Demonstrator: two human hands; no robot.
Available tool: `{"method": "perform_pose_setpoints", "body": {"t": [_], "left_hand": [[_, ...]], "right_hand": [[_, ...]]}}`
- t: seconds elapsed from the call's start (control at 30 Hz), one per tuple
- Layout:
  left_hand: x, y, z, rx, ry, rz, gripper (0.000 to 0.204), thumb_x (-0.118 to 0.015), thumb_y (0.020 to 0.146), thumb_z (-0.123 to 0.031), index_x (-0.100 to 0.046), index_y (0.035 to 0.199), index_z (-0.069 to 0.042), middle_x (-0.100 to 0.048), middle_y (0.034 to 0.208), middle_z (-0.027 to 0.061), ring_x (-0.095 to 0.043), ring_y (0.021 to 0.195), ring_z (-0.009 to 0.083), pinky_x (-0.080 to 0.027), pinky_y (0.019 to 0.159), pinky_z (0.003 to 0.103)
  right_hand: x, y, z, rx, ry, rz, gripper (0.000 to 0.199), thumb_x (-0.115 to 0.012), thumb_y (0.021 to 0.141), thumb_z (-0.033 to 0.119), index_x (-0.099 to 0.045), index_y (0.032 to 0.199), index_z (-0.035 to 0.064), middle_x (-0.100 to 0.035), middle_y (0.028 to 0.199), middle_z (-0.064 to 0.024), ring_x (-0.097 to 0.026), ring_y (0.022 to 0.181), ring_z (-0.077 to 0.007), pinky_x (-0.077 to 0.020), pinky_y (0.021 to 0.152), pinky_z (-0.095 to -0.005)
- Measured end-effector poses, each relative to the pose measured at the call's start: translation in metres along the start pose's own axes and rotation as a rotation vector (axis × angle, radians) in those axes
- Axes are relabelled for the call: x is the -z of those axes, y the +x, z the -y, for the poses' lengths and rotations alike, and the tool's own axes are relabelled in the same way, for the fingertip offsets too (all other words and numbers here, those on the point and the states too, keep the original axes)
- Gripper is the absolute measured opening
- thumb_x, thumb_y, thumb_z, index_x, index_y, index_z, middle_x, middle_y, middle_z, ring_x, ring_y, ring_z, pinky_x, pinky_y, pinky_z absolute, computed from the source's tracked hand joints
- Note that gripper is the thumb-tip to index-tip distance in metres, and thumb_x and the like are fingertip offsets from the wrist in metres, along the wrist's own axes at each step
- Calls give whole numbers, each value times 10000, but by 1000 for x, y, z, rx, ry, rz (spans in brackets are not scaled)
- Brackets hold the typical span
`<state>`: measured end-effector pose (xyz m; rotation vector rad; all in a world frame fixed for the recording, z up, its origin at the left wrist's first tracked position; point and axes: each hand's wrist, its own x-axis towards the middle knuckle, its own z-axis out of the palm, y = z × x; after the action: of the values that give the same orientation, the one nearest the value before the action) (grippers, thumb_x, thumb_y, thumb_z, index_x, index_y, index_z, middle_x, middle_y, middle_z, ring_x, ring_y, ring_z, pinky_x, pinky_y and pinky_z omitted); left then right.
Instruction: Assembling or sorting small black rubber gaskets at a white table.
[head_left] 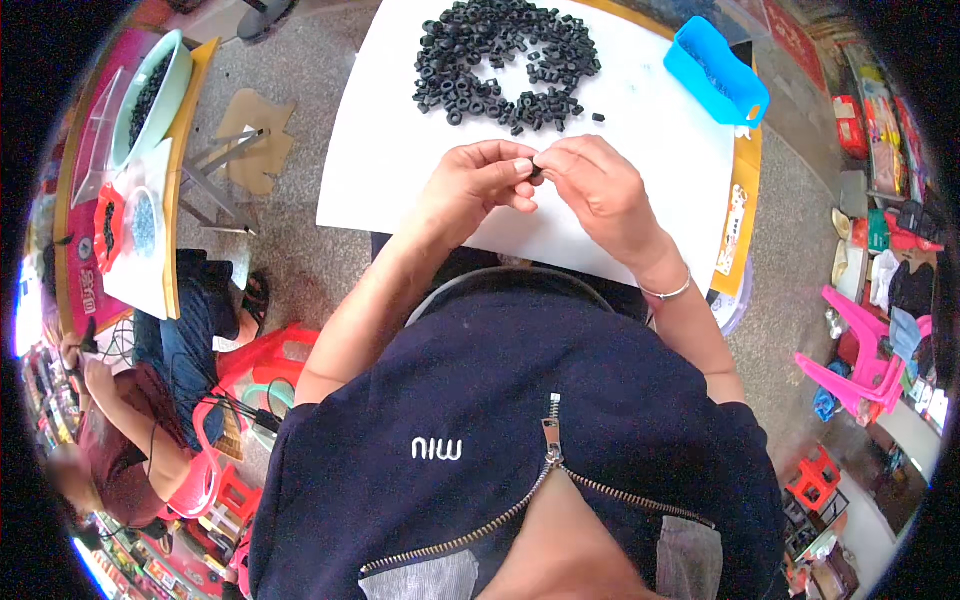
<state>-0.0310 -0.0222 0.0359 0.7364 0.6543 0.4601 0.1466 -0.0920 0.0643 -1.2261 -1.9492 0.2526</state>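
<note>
Over the near part of the white tabletop (380, 150), my left hand (475, 185) and my right hand (605, 190) meet at the fingertips. Between them is a small black part (536, 172), mostly covered by the fingers. Both hands are closed in a pinch on it, thumbs and forefingers together. Just beyond lies a wide pile of small black ring-shaped parts (460, 100), with a gap in its middle. One loose black piece (598, 117) sits apart at the pile's near right.
A blue tray (752, 106) with small bluish pieces stands at the table's far right. To the left, another table carries a pale green basin (180, 95) of black parts and a red tray (104, 255). Another person (135, 430) sits there. A pink stool (865, 350) is at right.
</note>
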Motion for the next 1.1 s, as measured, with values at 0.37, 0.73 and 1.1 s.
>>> {"method": "perform_pose_setpoints", "body": {"t": [0.37, 0.73, 1.1], "left_hand": [[-6, -3, 5, -143, 208, -50, 235, -573, 895, -73, -584, 1090, 57, -654, 901, 114, -651, 736, 163, -541, 708, 266], [-3, 2, 21, -185, 96, -38, 198, -571, 897, -61, -608, 1073, 23, -657, 864, 98, -652, 729, 162, -546, 704, 270], [-2, 8, 22, -177, 180, -77, 200, -556, 910, -73, -607, 1073, 30, -652, 834, 90, -643, 729, 156, -541, 701, 257]], "right_hand": [[-8, -9, -2, -259, 317, -44, 116, -628, 810, 8, -620, 923, 30, -616, 855, -96, -628, 777, -211, -503, 682, -292], [-13, -15, -1, -325, 330, -98, 105, -621, 815, 12, -627, 920, 18, -623, 870, -100, -629, 785, -203, -507, 689, -290], [-28, -21, -1, -263, 154, -158, 142, -603, 802, 4, -596, 943, 25, -603, 876, -119, -603, 809, -273, -496, 712, -347]]}}
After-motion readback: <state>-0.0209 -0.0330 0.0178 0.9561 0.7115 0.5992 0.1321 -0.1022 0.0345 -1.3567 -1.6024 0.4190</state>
